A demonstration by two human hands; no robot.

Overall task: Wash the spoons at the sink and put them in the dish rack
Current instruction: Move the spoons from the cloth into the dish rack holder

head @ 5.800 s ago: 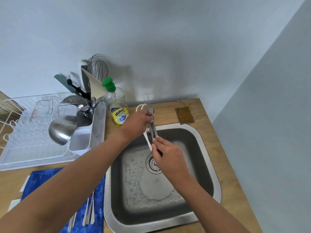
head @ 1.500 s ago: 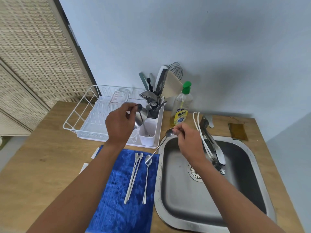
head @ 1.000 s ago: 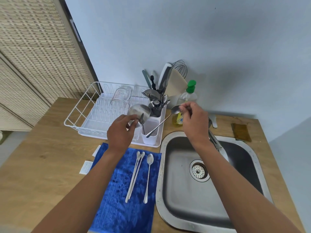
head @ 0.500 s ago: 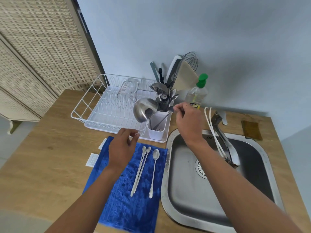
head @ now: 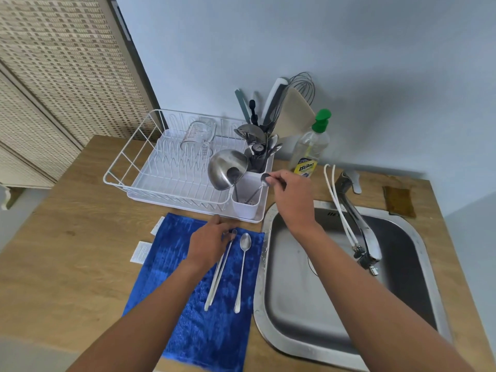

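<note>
Nearest, a blue towel (head: 188,304) lies on the wooden table (head: 67,264), left of the sink (head: 418,237). On the towel lie three long spoons: one (head: 243,269) alone near the sink edge, and a pair (head: 218,275) side by side just left of it. The left hand (head: 208,244) rests over the bowl ends of the pair, fingers curled down onto them; whether it actually pinches a spoon is hard to tell, since the fingertips hide the contact. Two small white paper slips (head: 141,251) lie at the towel's left edge.

The sink basin holds no dishes in view; the tap (head: 359,226) leans over it with white tubing (head: 339,208) running beside it.

Farther back, the right hand (head: 291,196) pinches the bowl end of another spoon (head: 255,191), whose handle slants down into the white cutlery cup (head: 245,208) at the right front of the dish rack (head: 161,181). A second spoon (head: 234,181) already stands in that cup, bowl up. A steel bowl (head: 224,169) leans on its side against the cup, and a clear measuring cup (head: 200,134) lies in the rack's back part. Behind the cup, a dark holder (head: 256,159) is crowded with utensils, a whisk (head: 302,87) and spatula (head: 294,116) among them.

A soap bottle (head: 311,149) stands by the wall, and a brown sponge (head: 398,201) lies at the table's far right.
</note>
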